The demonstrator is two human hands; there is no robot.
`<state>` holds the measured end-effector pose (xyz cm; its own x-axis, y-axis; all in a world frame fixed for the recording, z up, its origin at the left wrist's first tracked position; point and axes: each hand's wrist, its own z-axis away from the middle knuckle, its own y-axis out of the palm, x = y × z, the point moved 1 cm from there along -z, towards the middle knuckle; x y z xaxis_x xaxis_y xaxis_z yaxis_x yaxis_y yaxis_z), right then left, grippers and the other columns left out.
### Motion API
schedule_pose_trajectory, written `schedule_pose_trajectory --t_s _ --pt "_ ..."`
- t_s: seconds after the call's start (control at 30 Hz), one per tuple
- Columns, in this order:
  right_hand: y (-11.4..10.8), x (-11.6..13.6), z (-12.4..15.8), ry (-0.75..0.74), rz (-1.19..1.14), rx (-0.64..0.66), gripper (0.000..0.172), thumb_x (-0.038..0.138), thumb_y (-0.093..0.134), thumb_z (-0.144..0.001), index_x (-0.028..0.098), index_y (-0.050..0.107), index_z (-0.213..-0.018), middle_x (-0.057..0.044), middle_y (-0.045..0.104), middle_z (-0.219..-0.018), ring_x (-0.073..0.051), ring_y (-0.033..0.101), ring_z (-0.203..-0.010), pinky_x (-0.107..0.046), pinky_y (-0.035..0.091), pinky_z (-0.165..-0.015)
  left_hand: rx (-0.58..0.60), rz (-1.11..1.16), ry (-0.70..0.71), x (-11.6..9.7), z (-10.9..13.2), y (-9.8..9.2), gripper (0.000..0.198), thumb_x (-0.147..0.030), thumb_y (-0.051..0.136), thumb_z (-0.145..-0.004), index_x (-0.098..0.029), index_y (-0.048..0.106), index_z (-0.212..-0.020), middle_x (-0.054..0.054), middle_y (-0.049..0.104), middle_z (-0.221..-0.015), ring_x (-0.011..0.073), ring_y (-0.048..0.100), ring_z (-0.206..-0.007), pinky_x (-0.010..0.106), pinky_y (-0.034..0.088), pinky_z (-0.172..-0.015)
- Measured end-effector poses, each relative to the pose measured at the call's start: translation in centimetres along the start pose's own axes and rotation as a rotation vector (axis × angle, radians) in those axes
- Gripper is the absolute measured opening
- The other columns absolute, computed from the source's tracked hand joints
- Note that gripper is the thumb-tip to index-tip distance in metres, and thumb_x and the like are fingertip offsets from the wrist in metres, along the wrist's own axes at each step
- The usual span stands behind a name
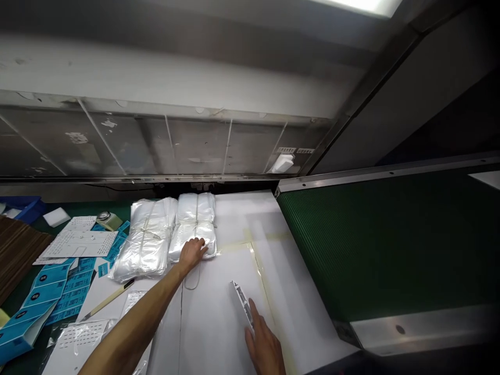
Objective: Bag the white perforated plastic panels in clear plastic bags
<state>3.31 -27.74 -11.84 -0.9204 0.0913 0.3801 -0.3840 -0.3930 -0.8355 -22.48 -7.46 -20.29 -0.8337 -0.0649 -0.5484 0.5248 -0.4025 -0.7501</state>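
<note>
My left hand (192,252) lies on the near edge of a bundle of clear plastic bags (196,211), its fingers curled onto the plastic. A thin string ties that bundle across the middle, and a loose string loop (194,284) hangs below my wrist. Left of it, touching, is a larger tied stack of clear plastic bags (150,239). In my right hand (265,341), a narrow white strip with dark print (242,303) is pinched between thumb and fingers, pointing up and left above the white board (211,323). Its exact kind I cannot make out.
A green conveyor belt (386,245) with a metal edge runs along the right. To the left lie blue printed label sheets (41,297), perforated white cards (84,243), a pale-handled knife (109,299), a tape measure (109,220), brown cardboard (19,250) and a blue bin (29,208).
</note>
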Motion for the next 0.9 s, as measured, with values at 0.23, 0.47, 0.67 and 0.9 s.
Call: schedule_pose_trajectory --t_s 0.23,0.47,0.67,0.9 --pt "-1.1 0.4 -0.2 0.030 -0.029 0.043 0.056 0.023 0.029 -0.090 0.029 0.013 -0.143 -0.007 0.061 -0.097 -0.022 0.063 -0.078 -0.033 0.053 -0.062 0.019 0.115 0.005 0.3 0.5 0.0 0.021 -0.032 0.049 -0.092 -0.014 0.059 -0.089 0.005 0.058 -0.091 0.0191 0.055 -0.087 0.038 0.045 -0.080" --pt "-0.7 -0.1 -0.3 0.037 -0.067 0.010 0.056 0.025 0.033 -0.088 0.031 0.020 -0.142 -0.006 0.063 -0.101 -0.023 0.065 -0.080 -0.033 0.054 -0.064 -0.038 0.327 -0.127 1.4 -0.3 -0.2 0.022 -0.034 0.053 -0.090 -0.013 0.059 -0.092 0.004 0.060 -0.088 0.0185 0.058 -0.083 0.038 0.047 -0.079" --pt "-1.9 -0.3 -0.8 0.114 -0.213 0.093 0.057 0.028 0.033 -0.088 0.031 0.017 -0.143 -0.005 0.057 -0.123 -0.023 0.064 -0.090 -0.034 0.054 -0.072 -0.026 0.569 -0.160 1.8 -0.2 -1.0 0.026 -0.038 0.055 -0.087 -0.013 0.061 -0.087 0.003 0.063 -0.084 0.0181 0.059 -0.079 0.036 0.047 -0.077" --pt "-4.9 0.2 -1.3 0.289 -0.664 0.141 0.057 0.041 0.048 -0.083 0.025 0.036 -0.136 -0.004 0.055 -0.128 -0.023 0.053 -0.114 -0.034 0.044 -0.096 -0.078 0.779 -0.224 3.0 0.1 -1.6 0.023 -0.035 0.058 -0.085 -0.013 0.061 -0.091 0.006 0.064 -0.091 0.0191 0.060 -0.084 0.034 0.048 -0.076"
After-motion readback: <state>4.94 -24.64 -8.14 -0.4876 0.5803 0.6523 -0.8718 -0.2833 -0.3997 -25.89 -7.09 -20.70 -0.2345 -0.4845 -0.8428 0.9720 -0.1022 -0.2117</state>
